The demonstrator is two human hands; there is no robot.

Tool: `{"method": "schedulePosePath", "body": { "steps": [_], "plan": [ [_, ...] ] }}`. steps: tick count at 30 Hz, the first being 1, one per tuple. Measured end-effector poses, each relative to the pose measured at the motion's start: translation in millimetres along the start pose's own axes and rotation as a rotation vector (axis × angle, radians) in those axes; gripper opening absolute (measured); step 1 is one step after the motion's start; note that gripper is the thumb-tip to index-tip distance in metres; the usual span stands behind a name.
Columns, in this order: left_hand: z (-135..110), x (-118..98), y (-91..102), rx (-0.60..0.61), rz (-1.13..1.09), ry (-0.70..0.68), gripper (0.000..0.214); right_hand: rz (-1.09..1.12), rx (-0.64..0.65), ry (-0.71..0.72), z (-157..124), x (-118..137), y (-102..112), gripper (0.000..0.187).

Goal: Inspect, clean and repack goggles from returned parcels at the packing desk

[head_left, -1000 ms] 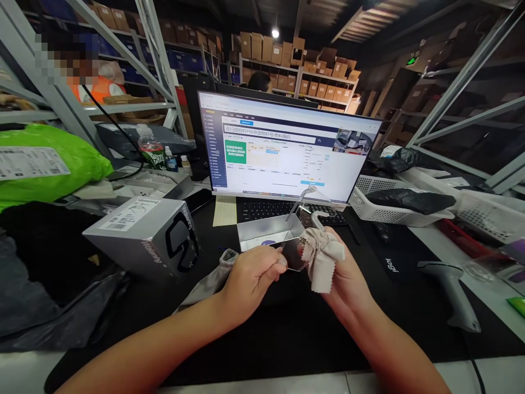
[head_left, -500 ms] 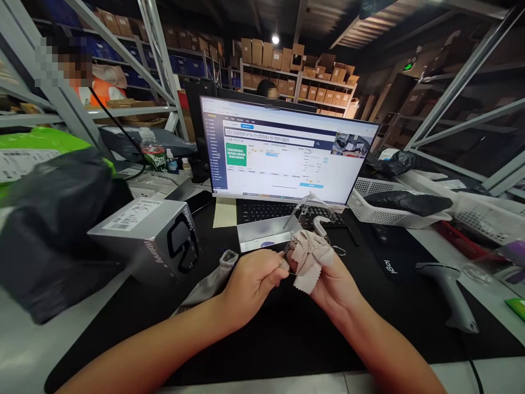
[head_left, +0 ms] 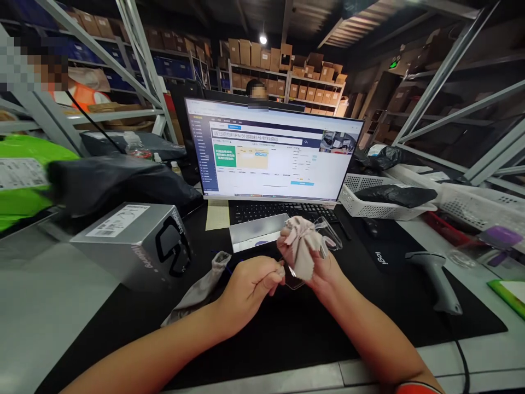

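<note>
Pressure from our right hand [head_left: 322,269], gripping the beige, crumpled fabric cloth [head_left: 302,243], could bend the clear, thin-rimmed glasses [head_left: 296,280] that our left hand [head_left: 257,279] pinches at one edge over the flat black mat [head_left: 279,334].

Two bare hands, the left hand [head_left: 252,284] and the right hand [head_left: 320,269], and one cloth [head_left: 302,247] are counted near the centre; one monitor [head_left: 266,180] and one keyboard [head_left: 262,210] above; one printed box [head_left: 135,241] at left; one scanner [head_left: 438,282] at lower right; one green bag [head_left: 20,200] at far left.
</note>
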State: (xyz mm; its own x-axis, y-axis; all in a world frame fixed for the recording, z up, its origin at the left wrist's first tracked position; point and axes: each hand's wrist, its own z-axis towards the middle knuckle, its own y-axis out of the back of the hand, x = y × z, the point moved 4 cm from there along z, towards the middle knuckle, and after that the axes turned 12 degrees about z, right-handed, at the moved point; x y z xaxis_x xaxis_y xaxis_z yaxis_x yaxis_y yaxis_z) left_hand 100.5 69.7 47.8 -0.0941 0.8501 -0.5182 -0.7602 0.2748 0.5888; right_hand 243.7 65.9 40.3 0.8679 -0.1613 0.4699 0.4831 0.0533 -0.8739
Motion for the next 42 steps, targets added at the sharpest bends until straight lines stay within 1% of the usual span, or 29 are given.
{"method": "schedulePosePath", "body": {
  "steps": [2, 4, 5, 7, 9, 11, 13, 14, 15, 16, 17, 18, 20, 22, 23, 24, 25, 28, 29, 31, 33, 35, 39, 42],
  "plan": [
    [0.9, 0.5, 1.0, 0.019, -0.014, 0.005, 0.053, 0.045, -0.04, 0.046, 1.1, 5.9, 2.5, 0.048],
    [0.9, 1.2, 2.5, 0.004, -0.006, -0.014, 0.053, -0.015, -0.008, 0.027, -1.3, 5.9, 1.1, 0.053],
    [0.6, 1.6, 3.8, -0.016, 0.008, -0.023, 0.053, -0.081, 0.029, 0.01, -3.3, 4.4, -0.6, 0.054],
    [-0.2, 2.4, 7.9, -0.067, 0.05, -0.029, 0.053, -0.241, 0.115, 0.005, -6.8, 1.4, -4.4, 0.048],
    [-0.5, 3.1, 13.5, -0.105, 0.095, -0.019, 0.054, -0.369, 0.196, 0.037, -8.8, 1.7, -7.5, 0.045],
    [0.3, 4.1, 19.8, -0.114, 0.115, 0.0, 0.054, -0.472, 0.287, 0.048, -10.4, 6.6, -10.7, 0.042],
    [1.9, 5.8, 27.7, -0.145, 0.111, 0.01, 0.051, -0.602, 0.385, -0.036, -13.8, 14.9, -13.6, 0.035],
    [2.9, 6.9, 31.9, -0.17, 0.1, 0.011, 0.049, -0.674, 0.405, -0.1, -16.2, 20.8, -14.0, 0.03],
    [3.9, 8.1, 36.0, -0.199, 0.085, 0.005, 0.047, -0.747, 0.396, -0.158, -18.7, 28.3, -13.5, 0.026],
    [4.8, 9.3, 39.6, -0.227, 0.07, -0.004, 0.045, -0.822, 0.354, -0.18, -20.5, 37.6, -12.3, 0.022],
    [5.6, 10.5, 42.6, -0.251, 0.057, -0.014, 0.044, -0.895, 0.287, -0.153, -21.5, 48.4, -10.9, 0.02],
    [6.2, 11.5, 44.6, -0.266, 0.047, -0.022, 0.042, -0.957, 0.209, -0.08, -21.9, 59.8, -9.8, 0.02],
    [6.9, 12.7, 46.1, -0.286, 0.046, -0.035, 0.04, -1.012, 0.084, 0.165, -21.8, 79.2, -9.3, 0.023],
    [6.8, 12.9, 44.9, -0.294, 0.061, -0.04, 0.039, -0.978, 0.004, 0.395, -21.7, 87.4, -8.0, 0.024],
    [6.5, 12.6, 43.6, -0.298, 0.072, -0.044, 0.039, -0.945, -0.021, 0.451, -21.2, 86.2, -6.4, 0.025],
    [6.1, 12.3, 42.2, -0.302, 0.083, -0.049, 0.04, -0.909, -0.038, 0.464, -20.3, 81.9, -4.6, 0.026],
    [5.5, 12.0, 40.9, -0.308, 0.093, -0.054, 0.04, -0.866, -0.049, 0.439, -19.2, 75.4, -2.9, 0.027],
    [3.9, 12.3, 37.7, -0.312, 0.116, -0.049, 0.04, -0.68, -0.043, 0.256, -18.4, 50.8, -2.3, 0.029],
    [3.5, 12.7, 36.9, -0.308, 0.127, -0.04, 0.04, -0.626, -0.032, 0.215, -19.5, 43.8, -4.3, 0.03],
    [3.2, 13.7, 35.0, -0.29, 0.155, -0.016, 0.042, -0.571, -0.01, 0.181, -22.9, 33.2, -9.8, 0.031],
    [3.5, 14.1, 32.6, -0.269, 0.201, -0.004, 0.044, -0.552, 0.008, 0.187, -26.3, 25.0, -14.6, 0.031],
    [4.0, 13.6, 28.9, -0.25, 0.266, -0.012, 0.045, -0.537, 0.006, 0.225, -28.9, 17.3, -16.7, 0.033],
    [3.1, 8.9, 19.8, -0.235, 0.402, -0.112, 0.046, -0.508, -0.05, 0.292, -32.5, -1.5, -13.4, 0.036],
    [0.9, 5.3, 16.6, -0.24, 0.414, -0.156, 0.045, -0.494, -0.046, 0.274, -33.9, -12.8, -11.7, 0.034]
  ]
}}
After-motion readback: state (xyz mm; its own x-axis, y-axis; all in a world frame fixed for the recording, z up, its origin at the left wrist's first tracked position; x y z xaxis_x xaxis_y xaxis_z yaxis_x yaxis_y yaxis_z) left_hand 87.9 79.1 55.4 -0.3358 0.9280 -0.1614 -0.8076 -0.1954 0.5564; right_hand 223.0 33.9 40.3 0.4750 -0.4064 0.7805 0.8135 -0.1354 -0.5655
